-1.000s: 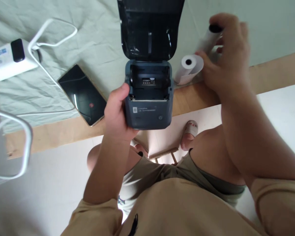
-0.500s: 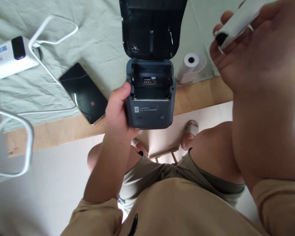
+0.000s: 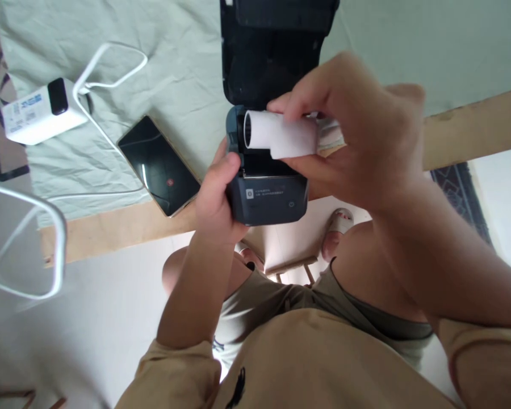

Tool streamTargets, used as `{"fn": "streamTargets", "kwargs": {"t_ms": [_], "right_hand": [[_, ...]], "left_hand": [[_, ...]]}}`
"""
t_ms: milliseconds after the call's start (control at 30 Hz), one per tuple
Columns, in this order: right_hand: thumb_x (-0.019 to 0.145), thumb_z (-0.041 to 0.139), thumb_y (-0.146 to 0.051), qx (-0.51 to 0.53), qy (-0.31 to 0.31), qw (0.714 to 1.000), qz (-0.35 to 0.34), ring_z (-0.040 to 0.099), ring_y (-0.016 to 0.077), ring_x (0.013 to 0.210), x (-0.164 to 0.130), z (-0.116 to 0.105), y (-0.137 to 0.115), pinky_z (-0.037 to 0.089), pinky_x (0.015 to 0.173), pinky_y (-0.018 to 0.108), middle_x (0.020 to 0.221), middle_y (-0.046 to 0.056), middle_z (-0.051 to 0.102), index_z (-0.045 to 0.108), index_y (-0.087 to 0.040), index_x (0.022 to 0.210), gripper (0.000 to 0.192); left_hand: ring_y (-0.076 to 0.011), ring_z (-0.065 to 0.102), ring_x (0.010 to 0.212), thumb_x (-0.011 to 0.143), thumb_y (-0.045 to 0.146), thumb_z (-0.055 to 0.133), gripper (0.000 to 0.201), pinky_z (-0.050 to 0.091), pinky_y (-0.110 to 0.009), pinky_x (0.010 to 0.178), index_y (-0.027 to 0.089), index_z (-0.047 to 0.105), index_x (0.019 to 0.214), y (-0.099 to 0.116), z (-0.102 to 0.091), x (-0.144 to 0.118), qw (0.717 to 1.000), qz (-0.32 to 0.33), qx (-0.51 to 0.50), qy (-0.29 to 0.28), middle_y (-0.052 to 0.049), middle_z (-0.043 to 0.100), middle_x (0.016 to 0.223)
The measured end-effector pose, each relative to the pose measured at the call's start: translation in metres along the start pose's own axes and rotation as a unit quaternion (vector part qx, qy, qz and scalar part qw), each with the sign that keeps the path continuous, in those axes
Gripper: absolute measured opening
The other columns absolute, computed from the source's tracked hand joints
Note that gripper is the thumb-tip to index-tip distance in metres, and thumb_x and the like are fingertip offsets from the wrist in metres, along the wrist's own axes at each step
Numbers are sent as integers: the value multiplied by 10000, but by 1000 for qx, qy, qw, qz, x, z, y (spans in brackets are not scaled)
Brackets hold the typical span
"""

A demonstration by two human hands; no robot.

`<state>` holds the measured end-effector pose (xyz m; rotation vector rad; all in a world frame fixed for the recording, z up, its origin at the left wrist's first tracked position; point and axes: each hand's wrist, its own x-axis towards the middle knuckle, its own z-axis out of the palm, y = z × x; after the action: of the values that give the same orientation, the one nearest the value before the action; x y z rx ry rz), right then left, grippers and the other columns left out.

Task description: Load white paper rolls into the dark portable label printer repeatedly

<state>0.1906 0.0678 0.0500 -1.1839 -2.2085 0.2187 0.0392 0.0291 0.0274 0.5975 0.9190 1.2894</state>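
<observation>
A dark label printer [image 3: 267, 205] is gripped along its left side by my left hand [image 3: 216, 199], the thumb pressing its upper left edge. Its black lid [image 3: 275, 54] is swung fully up, so the paper compartment faces me. Across the mouth of that compartment lies a white paper roll [image 3: 296, 136], its hollow end pointing left. My right hand [image 3: 357, 133] pinches the roll from the right, partly covering it. Whether the roll touches the compartment floor I cannot tell.
Left of the printer, a dark-screened phone [image 3: 159, 165] lies at the edge of the cloth-covered table [image 3: 187, 62]. Farther left is a white power bank [image 3: 45, 113] with a white cable [image 3: 106, 51]. The table's wooden edge [image 3: 119, 233] runs below, above my knees.
My right hand has swung from the upper right to the printer, bringing the white paper roll over its open compartment. The left hand still holds the printer. The view has shifted slightly.
</observation>
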Motion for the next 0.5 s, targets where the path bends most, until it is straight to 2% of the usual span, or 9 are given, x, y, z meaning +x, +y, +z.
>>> {"fn": "streamTargets", "kwargs": {"t_ms": [133, 267, 300, 367, 433, 500], "right_hand": [[793, 506, -175, 33, 29, 997, -59, 651, 115, 894, -2, 5, 0, 465, 790, 269, 936, -59, 685, 597, -225, 809, 105], [793, 569, -275, 51, 95, 987, -117, 610, 135, 805, -7, 2, -10, 455, 757, 312, 829, -31, 661, 623, -238, 763, 72], [790, 581, -308, 51, 90, 986, -133, 608, 149, 803, -8, 2, -14, 452, 749, 325, 797, -33, 660, 625, -241, 749, 90], [801, 573, -387, 57, 42, 984, -164, 619, 175, 891, -10, 1, -18, 452, 780, 353, 802, -49, 669, 621, -249, 765, 150], [807, 561, -426, 90, 14, 979, -184, 617, 165, 938, -10, 0, -18, 458, 819, 353, 843, -57, 673, 600, -246, 829, 185], [849, 498, -397, 133, 25, 984, -119, 596, 143, 993, -9, -2, -15, 458, 853, 337, 947, -40, 652, 554, -250, 938, 181]], "left_hand": [[-174, 641, 946, 812, 327, 512, 170, 488, -274, 892, 240, 568, 948, 0, 0, -1, 1000, 8, -19, -13, -5, 650, 834], [-123, 621, 898, 836, 320, 478, 166, 473, -216, 885, 222, 591, 906, 1, -2, -2, 995, 28, -81, -42, 8, 624, 785], [-102, 617, 862, 831, 296, 492, 154, 472, -187, 860, 216, 600, 907, 1, -4, -3, 995, 27, -85, -47, 18, 615, 765], [-71, 605, 769, 813, 228, 533, 131, 472, -148, 787, 210, 612, 916, 2, -7, -4, 996, 17, -76, -45, 37, 592, 709], [-69, 600, 706, 787, 146, 551, 180, 480, -158, 722, 220, 609, 940, 2, -10, -5, 998, 4, -56, -33, 46, 595, 699], [-88, 614, 698, 759, 110, 559, 218, 497, -188, 684, 221, 608, 940, 1, -12, -6, 999, 2, -37, -16, 39, 630, 750]]}}
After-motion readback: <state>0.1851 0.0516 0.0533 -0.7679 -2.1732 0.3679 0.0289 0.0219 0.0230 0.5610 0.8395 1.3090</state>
